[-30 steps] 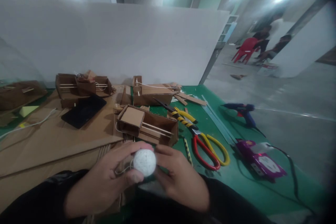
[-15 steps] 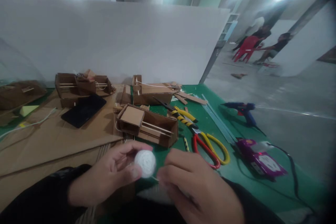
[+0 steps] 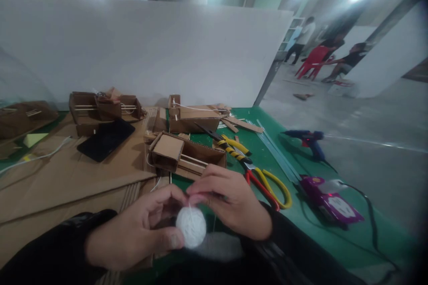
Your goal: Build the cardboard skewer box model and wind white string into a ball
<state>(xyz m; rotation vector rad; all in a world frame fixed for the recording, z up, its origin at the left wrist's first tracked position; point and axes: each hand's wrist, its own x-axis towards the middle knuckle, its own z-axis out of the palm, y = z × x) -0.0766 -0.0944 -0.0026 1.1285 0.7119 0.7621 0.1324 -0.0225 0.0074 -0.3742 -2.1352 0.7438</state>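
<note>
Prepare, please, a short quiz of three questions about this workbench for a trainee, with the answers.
1. True or false: the left hand touches the white ball.
2. Which thing lies on the flat cardboard: (a) purple box, (b) black panel, (c) red chair?
3. Fill in the blank: the glue gun is mainly ____.

Key: 1. True. 2. b. 3. Blue.

Left hand (image 3: 133,229): you hold the white ball (image 3: 191,228).
Right hand (image 3: 230,200): you pinch its thread (image 3: 190,205).
Ahead: cardboard boxes (image 3: 166,148).
</note>
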